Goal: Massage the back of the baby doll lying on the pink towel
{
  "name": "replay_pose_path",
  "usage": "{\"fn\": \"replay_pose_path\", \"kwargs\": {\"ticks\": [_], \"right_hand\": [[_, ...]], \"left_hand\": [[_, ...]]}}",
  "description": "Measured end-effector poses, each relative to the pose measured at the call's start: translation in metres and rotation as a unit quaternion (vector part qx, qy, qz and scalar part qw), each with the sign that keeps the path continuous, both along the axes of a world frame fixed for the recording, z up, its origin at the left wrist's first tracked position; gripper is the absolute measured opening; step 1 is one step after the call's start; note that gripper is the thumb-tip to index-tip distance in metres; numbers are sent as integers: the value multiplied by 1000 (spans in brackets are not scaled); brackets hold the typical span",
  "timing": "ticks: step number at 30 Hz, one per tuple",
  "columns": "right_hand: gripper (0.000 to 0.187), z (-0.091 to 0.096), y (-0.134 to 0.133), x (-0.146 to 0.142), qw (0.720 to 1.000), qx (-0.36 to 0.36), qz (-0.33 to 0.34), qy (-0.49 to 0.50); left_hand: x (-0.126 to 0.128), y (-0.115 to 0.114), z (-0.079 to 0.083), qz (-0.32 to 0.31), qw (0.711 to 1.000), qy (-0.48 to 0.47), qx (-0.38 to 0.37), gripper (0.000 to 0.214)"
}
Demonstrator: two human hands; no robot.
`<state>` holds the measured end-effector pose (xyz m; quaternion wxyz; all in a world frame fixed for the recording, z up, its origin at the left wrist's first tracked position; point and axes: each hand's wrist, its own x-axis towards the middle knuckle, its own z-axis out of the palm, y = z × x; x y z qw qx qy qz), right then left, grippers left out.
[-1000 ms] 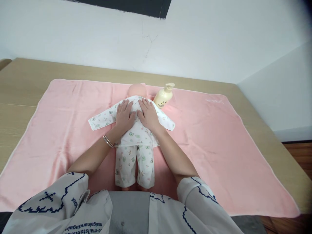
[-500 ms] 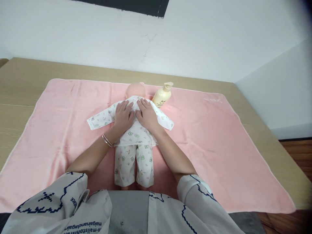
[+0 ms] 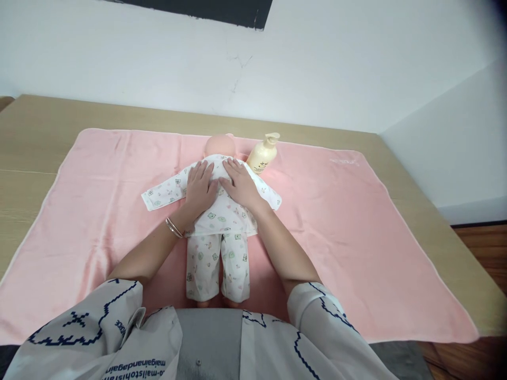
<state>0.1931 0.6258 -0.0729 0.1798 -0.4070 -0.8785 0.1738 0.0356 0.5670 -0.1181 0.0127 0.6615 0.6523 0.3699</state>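
A baby doll (image 3: 218, 221) in white printed pyjamas lies with its back up, its head toward the wall and its legs toward me. On the left half of its upper back rests my left hand (image 3: 201, 187), flat with the fingers stretched out. My right hand (image 3: 241, 184) lies the same way on the right half, fingers pointing up toward the shoulders. The two thumbs nearly meet over the middle of the back. The doll's face is hidden. Just beyond my right hand, beside the doll's shoulder, stands a cream pump bottle (image 3: 263, 154).
Under the doll a pink blanket (image 3: 348, 243) spreads over most of the wooden table (image 3: 47, 119). A white wall (image 3: 166, 63) rises behind the table's far edge. Dark wood flooring (image 3: 483, 250) shows past the right edge.
Both hands stay on the doll's back. The left fingers sit slightly closer together, and the right hand has shifted very slightly. The doll and bottle keep their places.
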Motion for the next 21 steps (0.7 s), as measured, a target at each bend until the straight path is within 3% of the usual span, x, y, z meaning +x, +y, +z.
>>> {"fn": "replay_pose_path", "kwargs": {"ticks": [3,8,11,17,21], "right_hand": [[59,-1,-4,-4,1000,17,-4,-13],[46,6,-37,-16,994,56,-93,-21],[43,5,-36,-15,993,53,-107,-8],[59,-9,1,-1,999,43,-23,-3],[55,-8,-3,-3,998,59,-9,-4]], "left_hand": [[0,-1,0,4,1000,0,19,46],[1,-7,1,-1,998,-4,56,39],[1,-7,1,5,999,-10,46,40],[0,0,0,0,1000,-27,0,50],[-1,0,2,-24,1000,0,14,47]]}}
